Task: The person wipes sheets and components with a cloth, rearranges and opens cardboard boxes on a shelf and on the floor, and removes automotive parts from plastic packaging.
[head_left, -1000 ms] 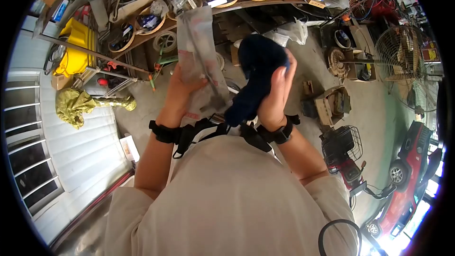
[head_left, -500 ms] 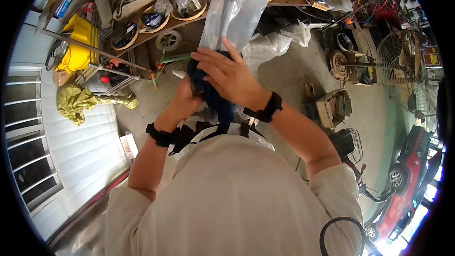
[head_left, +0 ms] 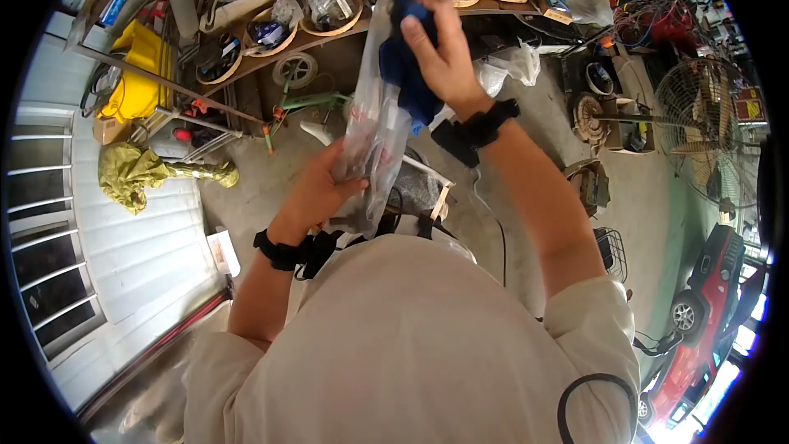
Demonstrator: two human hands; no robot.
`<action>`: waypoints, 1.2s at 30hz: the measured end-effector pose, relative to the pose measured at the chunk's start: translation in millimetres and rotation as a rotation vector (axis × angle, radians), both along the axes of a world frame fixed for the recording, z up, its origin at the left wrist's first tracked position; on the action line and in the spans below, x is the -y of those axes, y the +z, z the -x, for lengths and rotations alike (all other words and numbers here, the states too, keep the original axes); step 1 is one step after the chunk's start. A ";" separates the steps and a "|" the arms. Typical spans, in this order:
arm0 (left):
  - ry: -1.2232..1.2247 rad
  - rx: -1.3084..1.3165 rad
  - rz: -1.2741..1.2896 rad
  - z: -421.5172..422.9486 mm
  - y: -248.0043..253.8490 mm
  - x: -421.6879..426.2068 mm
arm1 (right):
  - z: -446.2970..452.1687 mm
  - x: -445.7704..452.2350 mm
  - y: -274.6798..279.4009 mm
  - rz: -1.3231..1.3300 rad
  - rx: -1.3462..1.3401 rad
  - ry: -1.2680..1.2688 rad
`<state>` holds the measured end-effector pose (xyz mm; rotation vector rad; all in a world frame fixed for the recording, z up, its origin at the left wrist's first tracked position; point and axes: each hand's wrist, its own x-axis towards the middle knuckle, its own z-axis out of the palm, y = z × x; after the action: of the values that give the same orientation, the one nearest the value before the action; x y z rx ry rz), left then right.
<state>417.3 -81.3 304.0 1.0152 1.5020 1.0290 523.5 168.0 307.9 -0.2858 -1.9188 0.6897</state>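
My left hand (head_left: 315, 191) is closed around the lower part of a clear plastic bag (head_left: 368, 127), thumb laid across it. The bag is long and narrow from this angle. What lies inside it cannot be made out well. Farther up, my right hand (head_left: 448, 53) is closed on a dark blue cloth (head_left: 403, 62), which presses along the bag's right side and upper end. The cloth's lower tip hangs free.
Behind stands a shelf with several round baskets (head_left: 331, 15) of parts. At left are a yellow container (head_left: 136, 74) and an olive-green wrapped item (head_left: 131, 177). A large fan (head_left: 699, 107), cardboard box (head_left: 588, 185) and red car (head_left: 699, 345) are to the right.
My right hand has moved up and away from my body with the blue cloth. The bag has come down towards me and turned edge-on; my left hand now grips its lower part.
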 end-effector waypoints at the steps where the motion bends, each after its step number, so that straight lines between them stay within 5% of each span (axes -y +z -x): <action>1: -0.008 -0.030 0.008 -0.5 1.1 -0.9 | -1.5 5.5 -4.8 0.069 0.004 0.049; 4: 0.059 0.062 -0.102 -3.5 -9.0 0.5 | -11.0 46.2 -14.3 0.000 0.139 0.295; 7: 0.174 0.079 0.077 1.3 -5.0 2.4 | -22.7 95.0 -12.6 0.004 0.230 0.483; 12: 0.033 0.043 -0.003 6.3 -18.8 10.5 | -12.9 53.2 2.1 -0.275 0.304 0.405; 16: 0.053 0.005 0.015 -10.5 -0.4 4.4 | -6.7 35.8 -0.1 -0.008 0.268 0.368; 21: 0.198 0.262 -0.103 -29.9 -5.5 1.3 | -31.6 62.6 -1.3 0.222 0.231 0.554; 25: 0.289 0.451 -0.231 -37.9 -17.4 -2.8 | -62.9 52.8 18.8 0.456 0.108 0.436; 28: 0.336 0.791 -0.333 -47.5 -21.9 -5.8 | -70.8 63.1 10.5 0.537 0.050 0.521; 32: 0.633 0.743 -0.247 -62.2 -20.6 -10.0 | -70.0 94.8 -14.3 -0.050 0.475 0.623; 36: 0.559 0.804 -0.344 -49.2 -19.1 0.2 | -81.1 95.2 -26.8 0.160 0.488 0.862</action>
<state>466.6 -81.5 284.8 0.2867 0.9434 1.8634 604.5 72.8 281.1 0.3443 -2.4536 1.4417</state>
